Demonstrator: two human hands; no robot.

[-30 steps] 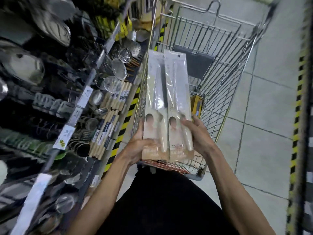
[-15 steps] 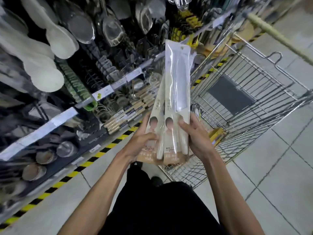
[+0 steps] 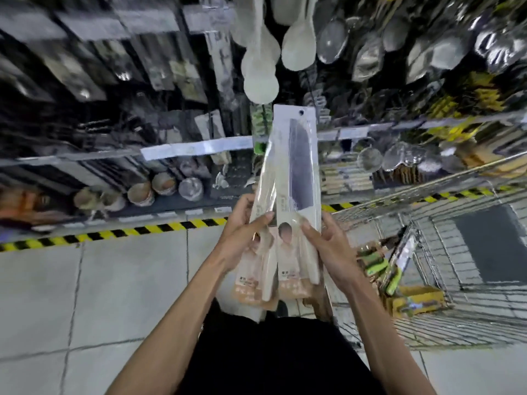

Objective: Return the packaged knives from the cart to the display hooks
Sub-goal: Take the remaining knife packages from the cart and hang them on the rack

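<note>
I grip two packaged knives (image 3: pixel 288 212) upright, left hand (image 3: pixel 242 238) and right hand (image 3: pixel 328 246) pinching the handle ends (hang-holes up, ready for hooks).

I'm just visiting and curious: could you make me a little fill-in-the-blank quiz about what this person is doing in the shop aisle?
1. The person holds up ____ packaged knives in front of the shelves.
2. The left hand and right hand grip the packs near the knives' ____, not the blades.
3. The cart stands on the person's ____ side.
4. The floor tape is striped black and ____.

Missing words: two; handles; right; yellow.
</note>
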